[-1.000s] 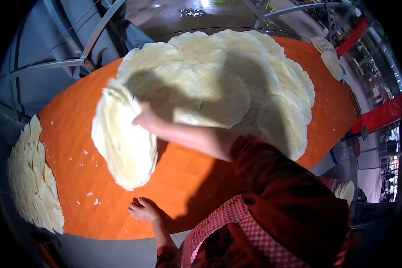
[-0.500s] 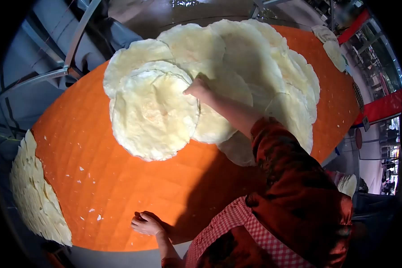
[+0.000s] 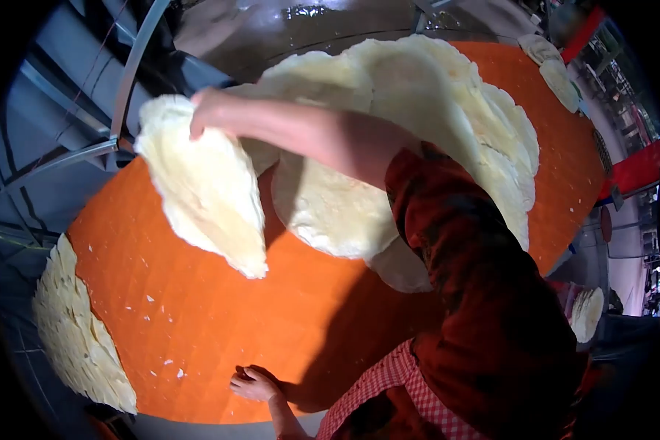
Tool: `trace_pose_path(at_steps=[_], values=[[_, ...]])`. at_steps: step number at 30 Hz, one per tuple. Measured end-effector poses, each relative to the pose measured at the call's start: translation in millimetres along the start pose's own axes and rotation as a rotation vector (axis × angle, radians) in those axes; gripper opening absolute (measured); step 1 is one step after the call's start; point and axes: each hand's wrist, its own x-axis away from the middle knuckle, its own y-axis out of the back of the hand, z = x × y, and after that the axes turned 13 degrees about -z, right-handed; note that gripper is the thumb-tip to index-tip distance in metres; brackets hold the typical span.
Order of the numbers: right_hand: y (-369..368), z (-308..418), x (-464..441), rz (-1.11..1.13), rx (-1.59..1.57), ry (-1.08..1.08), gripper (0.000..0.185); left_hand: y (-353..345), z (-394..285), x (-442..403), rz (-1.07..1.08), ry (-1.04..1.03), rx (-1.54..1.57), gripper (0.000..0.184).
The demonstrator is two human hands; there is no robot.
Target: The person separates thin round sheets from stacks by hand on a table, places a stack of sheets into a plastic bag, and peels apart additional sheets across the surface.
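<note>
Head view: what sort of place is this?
Probably a bread-making workshop: overlapping flatbreads on an orange-topped table, a layered pile at its left end, and the worker's checked apron.

Overlapping thin flatbreads (image 3: 418, 88) lie across the orange surface's (image 3: 220, 323) far half; a layered row of flatbreads (image 3: 81, 330) lines its left end, pale crumbs (image 3: 180, 373) scattered nearby.

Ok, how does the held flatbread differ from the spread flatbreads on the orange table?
The held flatbread is gripped in the right hand; the spread flatbreads lie unheld on the orange table. The held flatbread looks long and narrow, while the spread flatbreads look broad and rounded, overlapping. Both look thin and pale.
</note>
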Motion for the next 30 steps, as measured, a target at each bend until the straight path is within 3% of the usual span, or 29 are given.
trace_pose_path(at_steps=[3,6,7,8,10,12,13,16,17,19,23,26,27,30], values=[[28.6,-8.4,-72.0,-0.010,-0.157,-0.089,0.035,-0.5,0.3,0.7,-0.017,-0.002,0.033,0.049],[63.5,-77.9,-112.9,-0.087,-0.274,-0.104,0.038,-6.2,2.9,0.9,-0.043,-0.001,0.088,0.058],[73.3,-115.2,-127.4,-0.155,-0.165,-0.140,0.042,-8.9,6.8,2.3,-0.054,-0.016,0.088,0.059],[90.5,-166.8,-148.8,-0.186,0.151,-0.106,0.050,-9.7,6.5,2.0,-0.063,-0.034,0.087,0.059],[96.4,-263.6,-174.3,-0.429,1.044,-0.075,0.053,-2.2,-11.1,-2.1,-0.060,0.007,0.112,0.055],[91.9,-257.1,-144.1,-0.582,1.028,-0.176,0.051,-1.1,0.4,-3.1,-0.136,-0.235,-0.141,0.049],[87.8,-253.2,-129.8,-0.654,1.025,-0.231,0.050,-4.0,2.6,-4.7,-0.130,-0.243,-0.159,0.052],[102.5,-260.7,-156.0,-0.219,1.158,-0.206,0.048,-1.7,11.0,-0.7,-0.081,-0.244,-0.200,0.058],[112.1,-246.3,-140.5,-0.340,0.815,-0.290,0.051,-1.3,8.4,-2.0,-0.068,-0.237,-0.197,0.058],[116.0,-206.8,-108.3,-0.271,0.616,-0.313,0.052,1.1,-7.3,-6.9,-0.138,-0.265,-0.150,0.057],[110.1,-221.1,-125.3,-0.222,0.736,-0.264,0.048,-1.2,1.9,-4.8,-0.126,-0.247,-0.166,0.057],[114.8,-225.6,-134.8,-0.149,0.613,-0.192,0.055,-3.1,2.5,-4.8,-0.128,-0.218,-0.148,0.055],[111.4,-228.6,-136.8,-0.208,0.530,-0.149,0.053,-3.4,2.3,-3.3,-0.119,-0.199,-0.159,0.054],[95.9,-188.3,-136.8,0.017,0.346,-0.219,0.039,-1.7,-4.3,-0.3,-0.070,-0.065,-0.006,0.051]])
